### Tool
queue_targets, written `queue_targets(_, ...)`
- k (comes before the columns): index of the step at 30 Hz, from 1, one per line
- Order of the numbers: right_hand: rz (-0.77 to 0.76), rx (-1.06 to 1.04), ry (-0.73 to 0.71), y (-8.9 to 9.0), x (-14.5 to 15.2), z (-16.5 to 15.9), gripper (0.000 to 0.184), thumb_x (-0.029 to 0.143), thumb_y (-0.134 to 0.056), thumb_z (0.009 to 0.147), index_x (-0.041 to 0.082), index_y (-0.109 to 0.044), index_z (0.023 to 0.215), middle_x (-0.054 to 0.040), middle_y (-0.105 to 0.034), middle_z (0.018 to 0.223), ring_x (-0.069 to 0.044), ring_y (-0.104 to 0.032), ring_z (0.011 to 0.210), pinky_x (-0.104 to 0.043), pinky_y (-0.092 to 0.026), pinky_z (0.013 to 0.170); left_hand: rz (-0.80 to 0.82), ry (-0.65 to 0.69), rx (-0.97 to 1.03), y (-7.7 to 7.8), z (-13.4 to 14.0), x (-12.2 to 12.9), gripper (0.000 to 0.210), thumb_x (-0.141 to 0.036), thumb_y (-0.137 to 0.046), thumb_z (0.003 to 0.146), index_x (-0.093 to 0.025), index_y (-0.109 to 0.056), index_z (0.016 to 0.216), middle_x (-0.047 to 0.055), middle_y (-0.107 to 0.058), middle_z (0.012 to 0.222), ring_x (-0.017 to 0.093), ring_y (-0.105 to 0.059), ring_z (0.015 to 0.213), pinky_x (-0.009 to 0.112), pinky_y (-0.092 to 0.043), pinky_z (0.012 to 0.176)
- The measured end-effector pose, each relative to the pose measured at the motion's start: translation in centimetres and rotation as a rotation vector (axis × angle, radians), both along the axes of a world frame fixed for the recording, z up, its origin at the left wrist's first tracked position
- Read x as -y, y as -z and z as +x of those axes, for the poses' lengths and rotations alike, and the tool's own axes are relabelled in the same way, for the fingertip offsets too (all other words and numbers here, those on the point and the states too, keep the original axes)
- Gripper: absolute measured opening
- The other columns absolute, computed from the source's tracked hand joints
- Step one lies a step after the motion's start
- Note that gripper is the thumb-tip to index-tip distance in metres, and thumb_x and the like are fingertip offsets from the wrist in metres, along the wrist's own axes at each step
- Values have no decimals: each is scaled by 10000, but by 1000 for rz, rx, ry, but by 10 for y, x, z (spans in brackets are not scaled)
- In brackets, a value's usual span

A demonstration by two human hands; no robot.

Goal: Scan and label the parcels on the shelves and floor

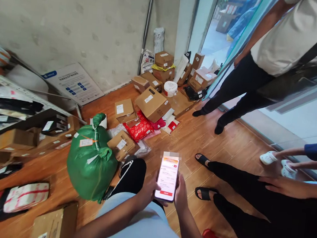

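Note:
A lit smartphone (166, 177) is held upright in front of my body, its screen showing a white page with a red bar near the bottom. My left hand (149, 189) wraps the phone's left side, with the thumb over the lower left of the screen. On the other side, my right hand (181, 192) grips the right edge, its fingers partly hidden behind the phone. To the left of my legs sits a tied green sack (91, 165) with a label on it.
Cardboard boxes (153, 103), a red heart-patterned parcel (140, 126) and a white tub (170, 88) lie along the wall. Shelves (19, 139) with parcels stand at left. Several people are at right, one in a beige shirt (281, 37) by the glass door.

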State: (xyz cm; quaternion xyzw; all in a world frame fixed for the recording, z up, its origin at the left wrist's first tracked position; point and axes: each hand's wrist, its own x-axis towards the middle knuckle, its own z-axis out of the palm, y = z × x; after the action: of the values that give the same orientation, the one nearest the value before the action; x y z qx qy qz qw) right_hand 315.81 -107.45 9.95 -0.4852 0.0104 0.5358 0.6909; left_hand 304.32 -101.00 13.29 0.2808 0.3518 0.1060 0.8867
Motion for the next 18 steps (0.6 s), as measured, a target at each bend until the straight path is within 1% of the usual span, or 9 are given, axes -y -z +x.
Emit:
queue_targets(3, -71, 27, 46, 3, 10, 8, 573, 692, -519, 779, 192, -716, 978, -95, -771, 963, -313, -714, 902, -432, -564, 797, -5, 36, 35, 4, 11, 8, 975, -105, -488, 611, -270, -131, 1503, 167, -502, 1370, 346, -663, 943, 399, -591, 529)
queue_targets(5, -94, 9, 36, 4, 7, 8, 577, 699, -523, 766, 193, -715, 965, -92, -772, 955, -321, -713, 908, -441, -566, 796, 4, 26, 48, 5, 10, 9, 959, -98, -485, 631, -294, -135, 1502, 145, -521, 1353, 328, -663, 950, 386, -594, 557)
queue_targets(8, -68, -35, -45, 1, -7, 1, 589, 708, -506, 766, 195, -716, 966, -97, -770, 968, -328, -706, 943, -445, -562, 815, 1, -32, 24, 5, -2, 3, 941, -115, -482, 660, -313, -111, 1502, 134, -542, 1318, 306, -668, 928, 383, -593, 573)
queue_targets(12, -15, -11, -132, -5, -30, -10, 569, 690, -520, 776, 194, -726, 964, -85, -773, 949, -311, -707, 932, -419, -558, 827, -15, -112, 0, 2, -19, -10, 951, -153, -492, 669, -333, -61, 1497, 136, -546, 1294, 299, -667, 902, 392, -588, 575)
queue_targets(14, -8, 24, -150, -8, -38, -13, 575, 694, -517, 779, 190, -730, 957, -85, -773, 951, -303, -709, 909, -411, -559, 814, -24, -141, 10, 1, -23, -15, 955, -165, -505, 668, -345, -60, 1493, 131, -522, 1325, 297, -659, 930, 389, -586, 608)
queue_targets(18, -77, 166, -161, -9, -46, -14, 583, 709, -527, 767, 180, -731, 905, -92, -771, 927, -293, -701, 888, -390, -556, 779, -66, -192, 41, 3, -26, -21, 986, -149, -518, 619, -337, -82, 1483, 124, -481, 1372, 303, -639, 989, 401, -581, 671)
